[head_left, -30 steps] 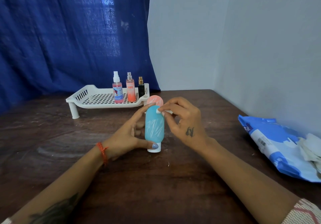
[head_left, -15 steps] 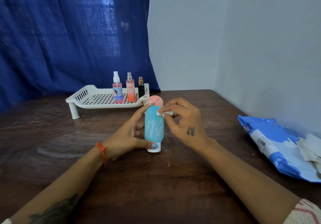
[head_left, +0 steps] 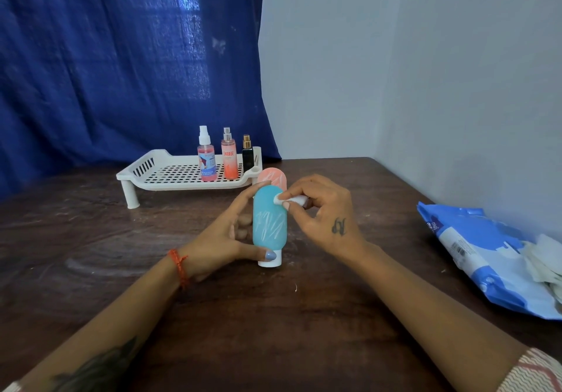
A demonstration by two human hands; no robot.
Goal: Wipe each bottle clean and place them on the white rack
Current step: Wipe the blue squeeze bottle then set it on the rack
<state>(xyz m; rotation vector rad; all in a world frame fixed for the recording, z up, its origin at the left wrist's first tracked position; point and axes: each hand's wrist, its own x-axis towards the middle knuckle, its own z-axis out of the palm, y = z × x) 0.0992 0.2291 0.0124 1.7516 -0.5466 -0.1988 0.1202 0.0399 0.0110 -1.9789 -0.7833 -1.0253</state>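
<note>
Gripping teal bottle (head_left: 269, 221) in left hand (head_left: 223, 239), right hand (head_left: 322, 212) pinching wipe (head_left: 293, 200), open table (head_left: 273, 331) nearer.

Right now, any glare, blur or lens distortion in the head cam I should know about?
Head view: light shows through the blue curtain as one bright patch; the wide lens stretches both forearms at the frame edges; teal bottle, left hand and right hand are sharp; rack bottle labels are mostly too small to read; the wipes pack is cut off at right.

I count three spray bottles (head_left: 206, 160) (head_left: 229, 159) (head_left: 248, 155) on one white rack (head_left: 158, 175), two squeeze tubes, teal (head_left: 269, 224) and coral (head_left: 275, 179), one wipe pack (head_left: 474, 248), and one wipe (head_left: 296, 200).
</note>
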